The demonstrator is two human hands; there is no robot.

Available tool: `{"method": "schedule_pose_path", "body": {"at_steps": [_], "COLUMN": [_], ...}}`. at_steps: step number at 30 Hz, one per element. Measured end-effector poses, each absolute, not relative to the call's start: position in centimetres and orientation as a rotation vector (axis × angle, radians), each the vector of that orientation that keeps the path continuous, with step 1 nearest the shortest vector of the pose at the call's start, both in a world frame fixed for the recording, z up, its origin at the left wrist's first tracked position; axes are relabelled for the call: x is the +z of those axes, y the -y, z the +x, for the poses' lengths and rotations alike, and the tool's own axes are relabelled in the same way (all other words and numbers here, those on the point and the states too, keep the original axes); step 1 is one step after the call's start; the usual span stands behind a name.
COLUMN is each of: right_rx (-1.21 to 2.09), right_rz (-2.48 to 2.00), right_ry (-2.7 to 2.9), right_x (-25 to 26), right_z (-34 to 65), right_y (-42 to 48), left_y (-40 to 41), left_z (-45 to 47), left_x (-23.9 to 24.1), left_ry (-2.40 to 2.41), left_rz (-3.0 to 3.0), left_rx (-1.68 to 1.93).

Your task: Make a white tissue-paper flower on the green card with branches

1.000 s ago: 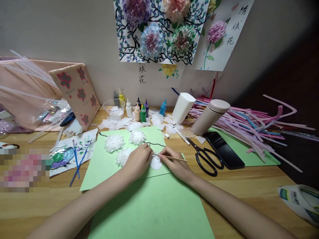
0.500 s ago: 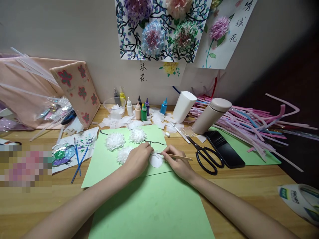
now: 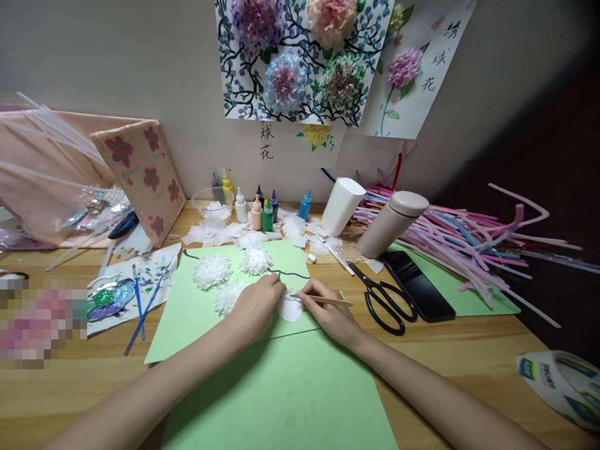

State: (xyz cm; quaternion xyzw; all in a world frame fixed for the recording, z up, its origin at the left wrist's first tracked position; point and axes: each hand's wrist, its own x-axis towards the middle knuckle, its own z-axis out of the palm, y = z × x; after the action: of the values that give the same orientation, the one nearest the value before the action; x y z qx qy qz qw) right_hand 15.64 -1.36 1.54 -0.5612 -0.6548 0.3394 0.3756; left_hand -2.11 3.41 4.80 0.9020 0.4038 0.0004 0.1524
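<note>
- Since half a second earlier, the right hand point(image 3: 334, 309) had brought the wooden stick point(image 3: 332, 301) slightly leftward, and the whole view had shifted a touch.
- Behind everything stood a grey wall point(image 3: 140, 56), where a flower picture point(image 3: 300, 44) hung in plain sight of the work.
- Wooden tabletop point(image 3: 435, 387) ran below, with paint bottles point(image 3: 267, 217) far off and scissors point(image 3: 370, 285) to the right, probably kept within reach.
- Green sheets point(image 3: 281, 387) covered its middle, likely to work on; three white pompoms point(image 3: 212, 272) sat far left on them.
- Left hand point(image 3: 257, 303): fingers curled in, seemingly steadying the paper circle point(image 3: 290, 310); whether they pinched it, I could not tell.
- Right fingers were closed around the stick, pencil-fashion, presumably for fine control.
- White and small, the circle lay between both hands, the stick's tip at its far side.
</note>
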Motion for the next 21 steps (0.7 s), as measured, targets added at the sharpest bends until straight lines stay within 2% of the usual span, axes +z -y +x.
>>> {"method": "schedule_pose_path", "body": {"at_steps": [21], "right_rx": [0.877], "right_rz": [-1.411], "right_ry": [1.705], "right_x": [1.58], "right_z": [15.62], "right_y": [1.35], "left_y": [-3.41], "left_z": [-2.47], "left_x": [4.73], "left_ry": [-1.079], "left_rz": [2.597], "left_rx": [0.042]}}
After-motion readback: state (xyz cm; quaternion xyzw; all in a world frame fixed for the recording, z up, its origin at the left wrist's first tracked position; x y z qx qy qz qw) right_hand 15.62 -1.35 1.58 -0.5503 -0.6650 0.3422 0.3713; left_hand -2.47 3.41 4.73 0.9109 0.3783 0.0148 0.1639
